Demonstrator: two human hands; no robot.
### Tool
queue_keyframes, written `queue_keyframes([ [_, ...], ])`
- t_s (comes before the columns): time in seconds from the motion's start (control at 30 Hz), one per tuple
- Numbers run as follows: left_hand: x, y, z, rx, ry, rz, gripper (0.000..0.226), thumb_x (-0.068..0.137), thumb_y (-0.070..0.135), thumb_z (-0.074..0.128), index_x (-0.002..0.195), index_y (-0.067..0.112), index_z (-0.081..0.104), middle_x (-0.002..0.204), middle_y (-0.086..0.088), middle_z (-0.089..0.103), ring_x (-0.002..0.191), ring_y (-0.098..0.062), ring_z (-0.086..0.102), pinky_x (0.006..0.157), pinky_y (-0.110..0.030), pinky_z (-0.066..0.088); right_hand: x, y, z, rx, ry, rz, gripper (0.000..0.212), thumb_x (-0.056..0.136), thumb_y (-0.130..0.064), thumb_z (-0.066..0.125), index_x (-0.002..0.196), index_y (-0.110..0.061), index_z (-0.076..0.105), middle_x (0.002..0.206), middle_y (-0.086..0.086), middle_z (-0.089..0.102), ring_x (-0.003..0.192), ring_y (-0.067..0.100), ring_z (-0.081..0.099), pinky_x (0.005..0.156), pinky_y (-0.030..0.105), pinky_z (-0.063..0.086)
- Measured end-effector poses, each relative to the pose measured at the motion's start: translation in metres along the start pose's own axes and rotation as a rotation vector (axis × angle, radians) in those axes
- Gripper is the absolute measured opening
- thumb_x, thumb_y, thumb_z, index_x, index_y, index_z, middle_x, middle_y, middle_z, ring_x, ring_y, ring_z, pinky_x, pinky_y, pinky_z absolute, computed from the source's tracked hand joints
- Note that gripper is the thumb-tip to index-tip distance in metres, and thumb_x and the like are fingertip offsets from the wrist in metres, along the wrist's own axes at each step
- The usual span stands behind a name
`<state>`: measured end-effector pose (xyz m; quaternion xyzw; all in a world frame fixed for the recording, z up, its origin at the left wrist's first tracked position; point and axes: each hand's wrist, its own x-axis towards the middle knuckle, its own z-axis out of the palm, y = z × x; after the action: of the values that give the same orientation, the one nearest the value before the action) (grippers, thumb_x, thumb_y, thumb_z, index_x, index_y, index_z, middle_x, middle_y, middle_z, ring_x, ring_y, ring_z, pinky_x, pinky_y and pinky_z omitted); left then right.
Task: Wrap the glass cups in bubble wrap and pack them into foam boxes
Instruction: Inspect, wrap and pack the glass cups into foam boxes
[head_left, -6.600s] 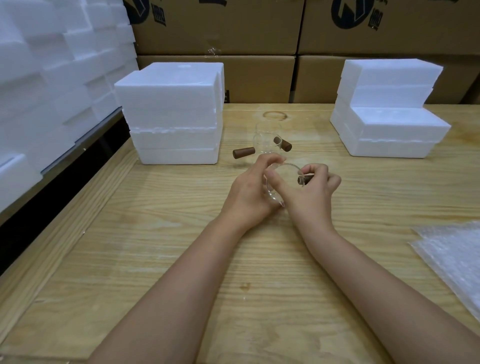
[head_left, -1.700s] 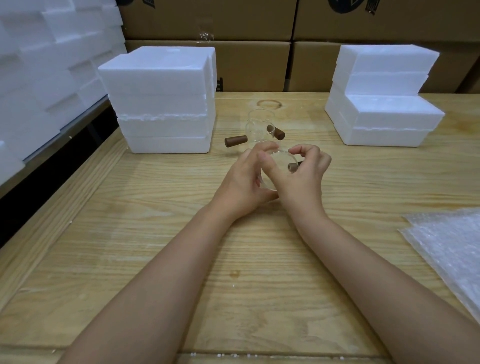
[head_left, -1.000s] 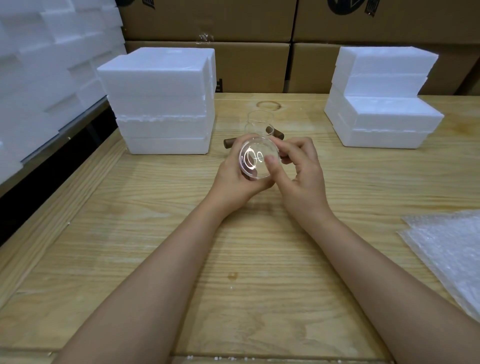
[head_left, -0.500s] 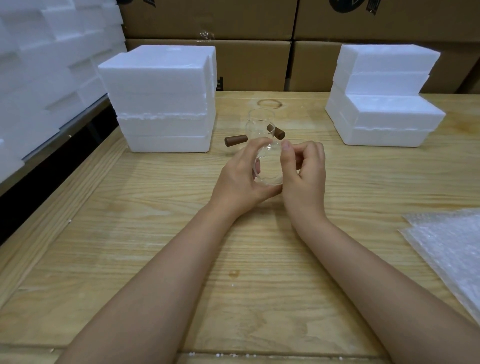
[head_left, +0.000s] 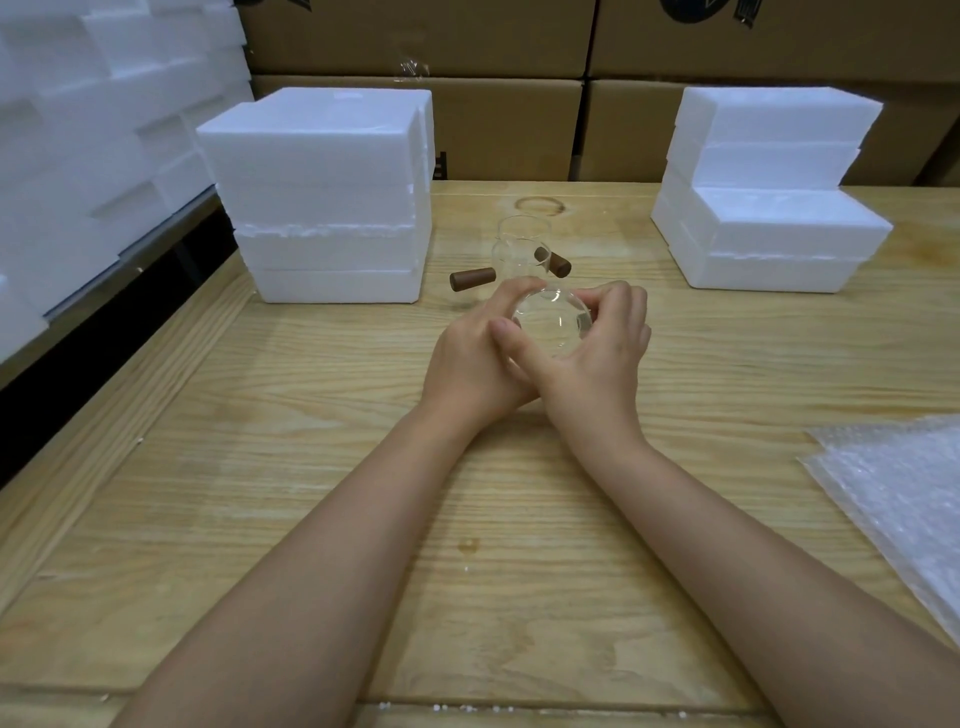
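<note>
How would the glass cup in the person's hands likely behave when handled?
The glass cup looks thin and clear, so probably fragile. Its smooth wall is likely slippery. Its round body might roll if laid sideways.

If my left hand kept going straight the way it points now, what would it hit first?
Probably the standing glass cup just beyond, since the left hand and the held cup point at it; the gap is hard to judge.

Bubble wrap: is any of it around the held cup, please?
No, the held glass cup is bare; the bubble wrap lies apart at the right.
</note>
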<state>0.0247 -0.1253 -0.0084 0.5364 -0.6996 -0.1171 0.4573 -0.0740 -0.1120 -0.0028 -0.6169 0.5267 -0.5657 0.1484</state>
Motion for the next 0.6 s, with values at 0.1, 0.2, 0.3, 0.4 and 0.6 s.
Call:
queue_keyframes([
  [0.1, -0.001, -0.001, 0.002, -0.020, 0.036, 0.010, 0.073, 0.057, 0.052, 0.040, 0.122, 0.026, 0.057, 0.072, 0.015, 0.060, 0.064, -0.006, 0.052, 0.063, -0.017, 0.037, 0.000, 0.000, 0.000, 0.030, 0.011, 0.016, 0.051, 0.070, -0.045, 0.079, 0.093, -0.015, 0.044, 0.100, -0.005, 0.042, 0.099, 0.016, 0.044, 0.097, 0.038, 0.033],
  [0.2, -0.002, -0.004, 0.003, -0.041, 0.029, 0.020, 0.066, 0.056, 0.052, 0.049, 0.118, 0.031, 0.055, 0.073, 0.008, 0.061, 0.059, 0.003, 0.051, 0.060, -0.018, 0.042, 0.001, 0.001, -0.001, 0.076, 0.027, 0.037, 0.039, 0.079, -0.042, 0.073, 0.090, -0.016, 0.046, 0.098, -0.003, 0.046, 0.095, 0.019, 0.045, 0.095, 0.040, 0.036],
  [0.3, -0.001, -0.007, 0.004, -0.034, 0.000, 0.052, 0.060, 0.056, 0.050, 0.060, 0.113, 0.044, 0.043, 0.076, 0.007, 0.061, 0.060, 0.002, 0.052, 0.063, -0.028, 0.049, 0.002, 0.000, -0.002, 0.114, 0.058, 0.011, 0.027, 0.088, -0.037, 0.065, 0.086, -0.016, 0.047, 0.093, -0.003, 0.049, 0.089, 0.012, 0.046, 0.092, 0.045, 0.038],
  [0.4, 0.000, -0.009, 0.004, -0.053, -0.008, 0.084, 0.068, 0.059, 0.037, 0.076, 0.122, 0.036, 0.050, 0.084, 0.002, 0.064, 0.067, -0.009, 0.060, 0.067, -0.035, 0.053, 0.002, 0.000, -0.001, 0.111, 0.096, -0.058, 0.018, 0.093, -0.030, 0.052, 0.083, -0.017, 0.044, 0.083, -0.013, 0.042, 0.079, -0.002, 0.041, 0.089, 0.047, 0.038],
  [0.6, -0.001, -0.011, 0.005, -0.133, 0.018, 0.097, 0.078, 0.056, 0.054, 0.066, 0.127, 0.025, 0.051, 0.097, 0.020, 0.060, 0.067, 0.008, 0.056, 0.073, -0.023, 0.051, 0.004, 0.006, -0.001, 0.045, 0.125, -0.180, 0.022, 0.098, -0.011, 0.038, 0.081, -0.005, 0.051, 0.082, -0.003, 0.044, 0.080, 0.009, 0.038, 0.083, 0.034, 0.031],
])
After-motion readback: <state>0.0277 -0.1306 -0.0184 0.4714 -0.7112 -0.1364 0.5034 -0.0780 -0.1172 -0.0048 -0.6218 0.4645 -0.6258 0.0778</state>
